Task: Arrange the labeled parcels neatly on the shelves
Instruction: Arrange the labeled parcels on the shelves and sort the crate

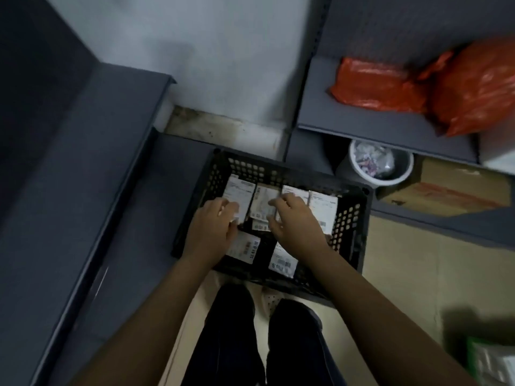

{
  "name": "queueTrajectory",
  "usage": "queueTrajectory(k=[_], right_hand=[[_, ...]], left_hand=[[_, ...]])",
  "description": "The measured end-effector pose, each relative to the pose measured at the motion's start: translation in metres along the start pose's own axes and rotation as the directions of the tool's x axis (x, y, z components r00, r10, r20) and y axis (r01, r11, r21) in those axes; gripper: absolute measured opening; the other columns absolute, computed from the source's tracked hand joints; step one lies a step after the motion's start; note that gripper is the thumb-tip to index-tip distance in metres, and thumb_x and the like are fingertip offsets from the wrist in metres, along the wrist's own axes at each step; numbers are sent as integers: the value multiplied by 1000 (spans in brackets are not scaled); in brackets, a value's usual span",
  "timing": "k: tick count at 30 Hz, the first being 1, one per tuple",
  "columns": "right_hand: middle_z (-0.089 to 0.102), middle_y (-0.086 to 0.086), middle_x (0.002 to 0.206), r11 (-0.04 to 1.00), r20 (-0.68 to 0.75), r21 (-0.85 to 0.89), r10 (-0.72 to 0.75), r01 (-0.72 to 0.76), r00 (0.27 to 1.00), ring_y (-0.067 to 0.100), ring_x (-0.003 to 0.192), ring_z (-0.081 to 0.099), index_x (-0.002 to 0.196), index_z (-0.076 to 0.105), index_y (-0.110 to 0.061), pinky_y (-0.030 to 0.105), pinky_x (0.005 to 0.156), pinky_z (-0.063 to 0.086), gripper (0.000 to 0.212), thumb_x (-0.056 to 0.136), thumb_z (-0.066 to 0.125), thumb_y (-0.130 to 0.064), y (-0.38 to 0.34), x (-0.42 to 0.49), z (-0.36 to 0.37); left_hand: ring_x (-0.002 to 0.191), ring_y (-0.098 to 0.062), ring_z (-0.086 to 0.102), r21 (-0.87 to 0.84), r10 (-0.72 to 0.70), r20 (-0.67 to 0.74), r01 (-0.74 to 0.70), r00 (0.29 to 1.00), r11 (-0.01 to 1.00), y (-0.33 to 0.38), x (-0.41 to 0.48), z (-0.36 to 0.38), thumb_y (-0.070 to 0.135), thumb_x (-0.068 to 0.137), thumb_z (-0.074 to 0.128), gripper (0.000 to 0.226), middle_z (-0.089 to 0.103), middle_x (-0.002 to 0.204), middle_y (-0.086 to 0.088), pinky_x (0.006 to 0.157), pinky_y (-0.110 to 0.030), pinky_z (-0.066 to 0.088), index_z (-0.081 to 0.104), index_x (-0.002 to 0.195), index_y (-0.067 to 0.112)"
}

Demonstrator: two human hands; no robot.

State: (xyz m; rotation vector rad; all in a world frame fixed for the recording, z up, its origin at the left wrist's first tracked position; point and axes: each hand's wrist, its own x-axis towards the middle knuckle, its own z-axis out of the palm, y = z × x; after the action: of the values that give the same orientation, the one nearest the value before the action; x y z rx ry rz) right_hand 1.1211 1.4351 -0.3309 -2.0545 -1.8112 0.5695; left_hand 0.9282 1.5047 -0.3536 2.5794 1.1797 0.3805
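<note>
A black perforated crate [349, 218] sits on the floor in front of my feet, filled with several dark parcels bearing white labels [323, 208]. My left hand [211, 227] reaches into the crate's left side, its fingers curled on a labeled parcel [237, 195]. My right hand [295, 218] is over the middle, with fingers gripping the edge of another parcel [263, 201]. Two more labeled parcels [282, 261] lie at the crate's near side. Grey shelves [362, 118] stand at the right and a second grey shelf unit [83, 162] at the left.
Two orange plastic bags [390, 84] lie on the right shelf. Below it stand a grey bin [401, 168] with waste and a cardboard box [451, 190]. A green-and-white packet [490, 363] lies at the bottom right. My dark trouser legs [231, 344] stand on the beige floor.
</note>
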Motion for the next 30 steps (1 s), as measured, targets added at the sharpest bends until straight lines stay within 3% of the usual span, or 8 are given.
queueTrajectory(k=[4, 6, 11, 14, 19, 25, 28, 30], right_hand=[[59, 18, 107, 967, 109, -56, -242, 249, 964, 37, 96, 56, 111, 63, -2, 44, 77, 50, 26, 90, 62, -16, -38, 9, -1], [59, 17, 110, 930, 156, -62, -349, 362, 924, 35, 97, 56, 110, 63, -2, 41, 80, 48, 26, 88, 61, -16, -64, 6, -1], [55, 15, 115, 773, 319, -29, -594, 634, 739, 35, 102, 52, 115, 59, -7, 45, 85, 47, 30, 87, 59, -16, -128, -8, 8], [57, 14, 110, 637, 381, 33, -720, 770, 580, 35, 100, 54, 112, 61, -7, 48, 84, 48, 28, 84, 60, -13, -184, -26, 20], [51, 8, 124, 338, 436, 123, -863, 933, 255, 29, 117, 46, 126, 55, -11, 39, 99, 38, 37, 91, 57, -21, -279, -84, 37], [49, 6, 127, 40, 430, 249, -900, 968, -73, 26, 121, 43, 128, 53, -12, 35, 102, 34, 37, 93, 54, -24, -370, -178, 66], [46, 4, 129, -77, 414, 294, -888, 953, -200, 24, 122, 41, 132, 50, -14, 35, 104, 31, 38, 95, 53, -25, -407, -232, 79], [45, 3, 130, -141, 395, 326, -878, 935, -270, 23, 123, 39, 133, 49, -16, 34, 105, 30, 39, 96, 52, -25, -429, -272, 88]], left_hand=[[88, -28, 55, 56, -188, -110, 195, 976, 979, -12, -59, -29, 11, 79, 69, 30, 59, 100, -9, 68, -37, 49, 59, 108, 11], [88, -27, 55, 59, -302, -125, 311, 945, 948, -11, -92, -43, 18, 83, 62, 25, 59, 100, -7, 70, -38, 50, 60, 107, 13], [82, -30, 58, 171, -494, -198, 526, 847, 833, 7, -171, -85, 31, 85, 44, 30, 58, 95, -8, 64, -38, 51, 59, 107, 17], [85, -29, 58, 194, -621, -315, 689, 718, 699, 24, -230, -111, 32, 87, 42, 35, 59, 98, -6, 70, -39, 50, 64, 109, 16], [86, -30, 58, 164, -726, -484, 866, 489, 473, 54, -324, -149, 32, 86, 44, 33, 59, 98, -5, 68, -37, 47, 64, 108, 16], [83, -29, 57, 117, -733, -643, 975, 221, 190, 105, -438, -179, 29, 84, 54, 28, 58, 95, -4, 65, -37, 47, 61, 108, 17], [83, -28, 57, 80, -704, -702, 994, 106, 71, 133, -493, -189, 31, 86, 52, 27, 59, 94, -4, 65, -37, 46, 60, 107, 17], [83, -28, 58, 48, -675, -737, 999, 35, -1, 152, -528, -194, 26, 86, 62, 23, 60, 95, -4, 65, -36, 46, 62, 107, 15]])
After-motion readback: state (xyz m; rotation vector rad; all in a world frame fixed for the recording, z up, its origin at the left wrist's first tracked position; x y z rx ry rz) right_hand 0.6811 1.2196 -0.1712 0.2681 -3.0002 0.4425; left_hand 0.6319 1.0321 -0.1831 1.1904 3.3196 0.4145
